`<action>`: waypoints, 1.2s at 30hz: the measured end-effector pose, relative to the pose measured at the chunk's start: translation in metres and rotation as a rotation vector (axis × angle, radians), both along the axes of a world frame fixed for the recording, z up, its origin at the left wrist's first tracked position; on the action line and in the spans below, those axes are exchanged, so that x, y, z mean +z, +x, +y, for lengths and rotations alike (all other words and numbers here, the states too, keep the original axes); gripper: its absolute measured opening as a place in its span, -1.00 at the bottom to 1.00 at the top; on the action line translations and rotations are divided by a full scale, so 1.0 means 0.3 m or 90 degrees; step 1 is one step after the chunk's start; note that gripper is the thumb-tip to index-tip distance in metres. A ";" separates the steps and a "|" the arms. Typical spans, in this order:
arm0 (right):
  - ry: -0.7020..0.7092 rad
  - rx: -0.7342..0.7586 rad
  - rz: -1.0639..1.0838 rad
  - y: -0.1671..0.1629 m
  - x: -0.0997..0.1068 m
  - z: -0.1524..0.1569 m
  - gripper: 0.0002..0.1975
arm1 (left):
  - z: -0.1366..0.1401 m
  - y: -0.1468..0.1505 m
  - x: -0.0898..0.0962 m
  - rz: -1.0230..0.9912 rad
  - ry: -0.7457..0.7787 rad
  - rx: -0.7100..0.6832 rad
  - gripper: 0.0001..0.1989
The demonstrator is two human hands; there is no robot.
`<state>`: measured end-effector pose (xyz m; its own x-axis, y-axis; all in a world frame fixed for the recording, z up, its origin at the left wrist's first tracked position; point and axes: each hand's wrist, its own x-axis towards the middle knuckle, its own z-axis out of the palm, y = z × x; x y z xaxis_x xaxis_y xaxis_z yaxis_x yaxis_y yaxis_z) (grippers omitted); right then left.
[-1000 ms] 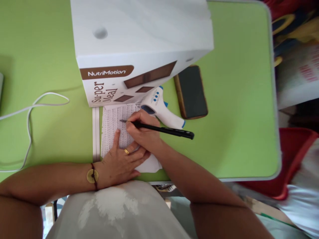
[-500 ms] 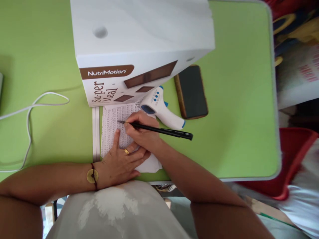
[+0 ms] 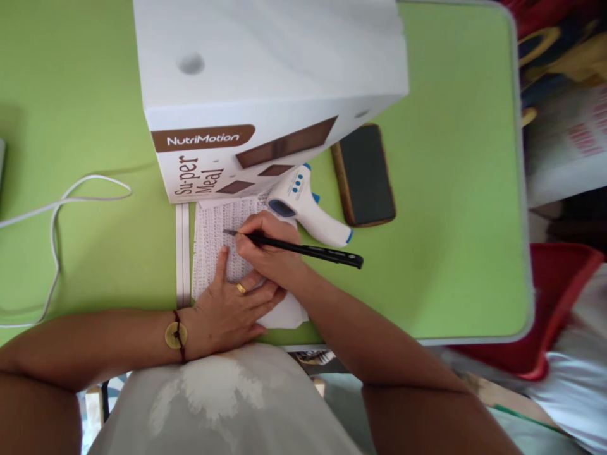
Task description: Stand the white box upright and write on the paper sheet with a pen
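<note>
Grip: the right hand (image 3: 268,249) is pinching a black pen (image 3: 303,249) between thumb and fingers, closed tight near the writing end; the left hand (image 3: 227,309) is lying flat with fingers spread, pressing down on the printed sheet (image 3: 211,237).

Pen: its tip is touching the sheet at about 9 o'clock from the right hand, while the capped end is pointing out toward 3 o'clock, over the green table (image 3: 450,189).

Sheet: it is lying at the near edge of the table, its far edge tucked against the white box (image 3: 265,82) at 12 o'clock; rows of small print are covering it.

What has just changed: the tip is sitting a little further toward 9 o'clock along a printed row than one second ago, and the capped end is dipping slightly lower. I judge this as the writing creeping along one line, with much of the sheet still to cover.

Unchanged since the earlier frame: the left hand is keeping the same flat hold, and the sheet is not shifting.

Around: a white and blue thermometer gun (image 3: 306,205) is lying just beside the right hand at 1 o'clock; a dark phone (image 3: 365,174) is resting further out at 2 o'clock; a white cable (image 3: 57,208) is looping well apart at 9 o'clock.
</note>
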<state>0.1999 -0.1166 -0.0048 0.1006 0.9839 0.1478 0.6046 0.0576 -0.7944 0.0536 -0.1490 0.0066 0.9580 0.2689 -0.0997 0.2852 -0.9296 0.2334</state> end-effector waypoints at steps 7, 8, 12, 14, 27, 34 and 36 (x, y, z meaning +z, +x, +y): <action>-0.009 0.007 0.008 0.002 -0.001 0.001 -0.89 | 0.000 -0.002 -0.005 -0.007 0.012 -0.002 -0.31; -0.010 0.012 0.016 0.003 0.000 0.001 -0.90 | 0.001 -0.002 -0.004 -0.010 0.011 0.000 -0.32; 0.009 0.005 0.040 0.002 -0.001 0.000 -0.90 | 0.003 -0.004 -0.002 -0.013 -0.003 -0.004 -0.30; 0.027 -0.004 0.035 0.002 -0.001 0.000 -0.90 | 0.005 -0.005 0.000 -0.012 -0.003 -0.009 -0.32; 0.015 -0.003 -0.008 0.005 -0.002 0.003 -0.88 | 0.003 -0.001 -0.003 -0.014 0.001 -0.002 -0.29; 0.039 0.001 0.000 0.011 -0.011 0.000 -0.86 | 0.009 0.000 0.008 -0.002 -0.005 -0.006 -0.33; 0.040 -0.004 -0.009 0.012 -0.014 -0.002 -0.87 | 0.008 -0.001 0.006 0.000 -0.004 -0.010 -0.33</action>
